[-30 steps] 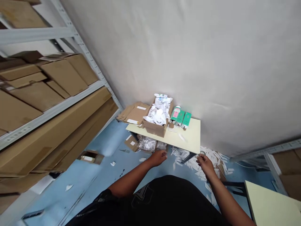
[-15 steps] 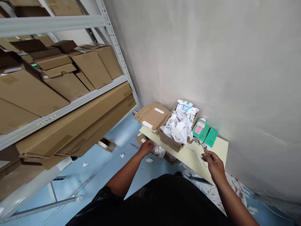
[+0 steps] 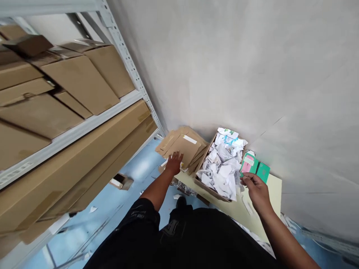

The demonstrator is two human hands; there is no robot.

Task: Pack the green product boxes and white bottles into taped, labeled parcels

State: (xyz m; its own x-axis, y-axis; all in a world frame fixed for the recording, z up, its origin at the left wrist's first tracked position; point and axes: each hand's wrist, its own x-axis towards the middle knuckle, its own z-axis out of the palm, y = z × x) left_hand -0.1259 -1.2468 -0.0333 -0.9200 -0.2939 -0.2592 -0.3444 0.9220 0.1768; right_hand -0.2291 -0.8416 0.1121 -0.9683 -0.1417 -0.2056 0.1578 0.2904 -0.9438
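My left hand (image 3: 174, 163) lies with fingers stretched out on the near edge of a stack of flat brown cardboard boxes (image 3: 183, 146), the top one bearing a white label. Over the table, my right hand (image 3: 255, 189) has its thumb and fingers pinched together; whatever may be between them is too small to make out. Just beyond those fingers are two green boxes (image 3: 263, 172), one with a pink panel. Between my hands stands an open cardboard box (image 3: 211, 191) heaped with crumpled white paper (image 3: 223, 170).
The pale yellow table (image 3: 275, 190) stands against a grey wall (image 3: 238, 67). On the left, a metal shelf rack (image 3: 123, 56) carries several brown cartons (image 3: 81, 82). Paper scraps and a small open carton (image 3: 121, 182) lie on the blue floor (image 3: 103, 220).
My left hand has moved forward from the table's near edge onto the flat cardboard. My right hand has come closer to the green boxes, still pinched. The view has shifted.
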